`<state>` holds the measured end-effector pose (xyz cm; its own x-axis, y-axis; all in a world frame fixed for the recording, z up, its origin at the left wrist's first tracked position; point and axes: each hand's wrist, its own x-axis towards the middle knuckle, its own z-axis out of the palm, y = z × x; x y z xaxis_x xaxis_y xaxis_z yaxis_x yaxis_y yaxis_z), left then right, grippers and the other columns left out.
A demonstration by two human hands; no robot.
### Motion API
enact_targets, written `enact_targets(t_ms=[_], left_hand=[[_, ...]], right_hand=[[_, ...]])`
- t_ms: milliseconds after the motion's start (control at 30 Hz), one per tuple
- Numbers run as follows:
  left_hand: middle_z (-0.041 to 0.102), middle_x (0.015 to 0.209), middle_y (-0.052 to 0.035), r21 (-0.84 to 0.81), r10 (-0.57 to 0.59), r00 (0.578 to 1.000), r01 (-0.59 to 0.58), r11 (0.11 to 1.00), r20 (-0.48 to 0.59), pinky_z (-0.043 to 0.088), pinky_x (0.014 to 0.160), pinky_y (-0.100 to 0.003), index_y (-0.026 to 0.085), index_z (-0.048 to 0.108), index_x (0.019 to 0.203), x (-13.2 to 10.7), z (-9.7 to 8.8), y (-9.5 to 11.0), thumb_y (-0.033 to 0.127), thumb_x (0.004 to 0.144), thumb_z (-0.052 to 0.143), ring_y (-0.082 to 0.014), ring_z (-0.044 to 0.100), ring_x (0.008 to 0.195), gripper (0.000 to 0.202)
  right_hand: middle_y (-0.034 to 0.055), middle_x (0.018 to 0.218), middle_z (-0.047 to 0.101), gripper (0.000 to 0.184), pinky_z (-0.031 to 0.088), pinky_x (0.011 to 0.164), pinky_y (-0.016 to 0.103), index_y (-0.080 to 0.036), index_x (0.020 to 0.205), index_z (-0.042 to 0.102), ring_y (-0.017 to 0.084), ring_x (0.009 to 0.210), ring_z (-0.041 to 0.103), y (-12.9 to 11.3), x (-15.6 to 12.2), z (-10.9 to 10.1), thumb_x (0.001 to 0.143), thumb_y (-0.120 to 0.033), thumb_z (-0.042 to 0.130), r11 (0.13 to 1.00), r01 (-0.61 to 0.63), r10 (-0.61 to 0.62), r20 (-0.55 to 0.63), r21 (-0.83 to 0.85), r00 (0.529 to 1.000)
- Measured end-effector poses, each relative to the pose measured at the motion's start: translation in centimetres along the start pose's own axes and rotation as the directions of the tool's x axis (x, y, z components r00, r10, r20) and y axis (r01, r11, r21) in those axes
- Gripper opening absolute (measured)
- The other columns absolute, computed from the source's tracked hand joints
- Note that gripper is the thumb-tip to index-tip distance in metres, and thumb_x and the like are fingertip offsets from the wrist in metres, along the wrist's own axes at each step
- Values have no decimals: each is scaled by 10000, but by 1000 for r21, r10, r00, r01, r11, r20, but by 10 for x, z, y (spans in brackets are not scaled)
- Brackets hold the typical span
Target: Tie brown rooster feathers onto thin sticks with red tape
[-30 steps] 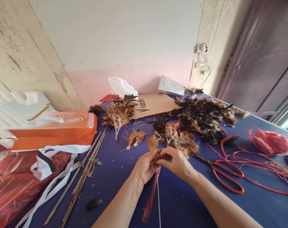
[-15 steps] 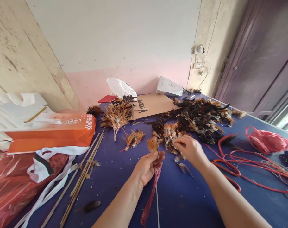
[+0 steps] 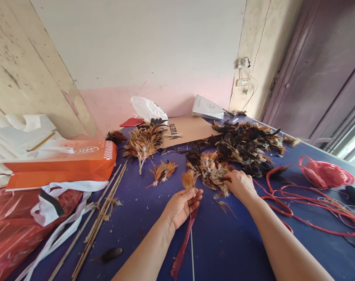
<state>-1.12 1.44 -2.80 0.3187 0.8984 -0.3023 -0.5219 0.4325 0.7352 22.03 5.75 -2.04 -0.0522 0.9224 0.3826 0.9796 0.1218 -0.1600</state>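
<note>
My left hand (image 3: 181,207) is closed on a small bunch of tan feathers (image 3: 189,178), gripped at its base with the tips upward. A red plastic ribbon (image 3: 185,244) hangs from beneath the same hand onto the blue table. At the right edge of a brown feather pile (image 3: 211,168), my right hand (image 3: 240,185) has its fingers pinched together; what is between them is hidden. Left of the bunch lies a small tied feather cluster (image 3: 163,171). Behind that is a bigger feather bundle (image 3: 144,142) on sticks. Dark feathers (image 3: 244,144) are heaped beyond my right hand.
Thin sticks (image 3: 103,212) lie left on the blue table (image 3: 224,246), beside an orange bag (image 3: 63,166) and red plastic (image 3: 34,230). Flat cardboard (image 3: 192,128) and a white box (image 3: 207,106) are near the wall. Pink ribbon (image 3: 326,173) trails in loops at right.
My right hand has shifted slightly right, along the edge of the feather pile. The left hand stays nearly in place with its feather bunch. The view has moved a little.
</note>
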Motion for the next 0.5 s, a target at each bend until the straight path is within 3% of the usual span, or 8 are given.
enact_targets(t_ms=[167,367,500], left_hand=[[658,935,-116,-14,-4,1000,4,1000,-22,497,646,-216,93,636,799,-2,3,3,179,687,655,-156,622,793,142],[653,940,-134,-37,8,999,-9,999,-32,504,640,-219,77,628,802,-2,2,5,162,695,645,-157,626,771,137],[648,958,-141,-48,9,1000,-10,999,-13,505,655,-223,76,625,810,-2,1,5,168,694,648,-154,626,771,150]], right_hand=[[37,794,618,139,356,676,324,-242,728,675,199,793,514,3,3,-7,720,-236,537,990,66,-54,-97,126,994],[31,900,610,148,386,798,337,-230,748,673,185,864,524,-13,5,-21,716,-195,533,898,289,-232,-201,333,952],[37,901,608,168,405,811,325,-216,763,667,175,868,539,-15,4,-25,708,-161,518,857,293,-217,-220,424,951]])
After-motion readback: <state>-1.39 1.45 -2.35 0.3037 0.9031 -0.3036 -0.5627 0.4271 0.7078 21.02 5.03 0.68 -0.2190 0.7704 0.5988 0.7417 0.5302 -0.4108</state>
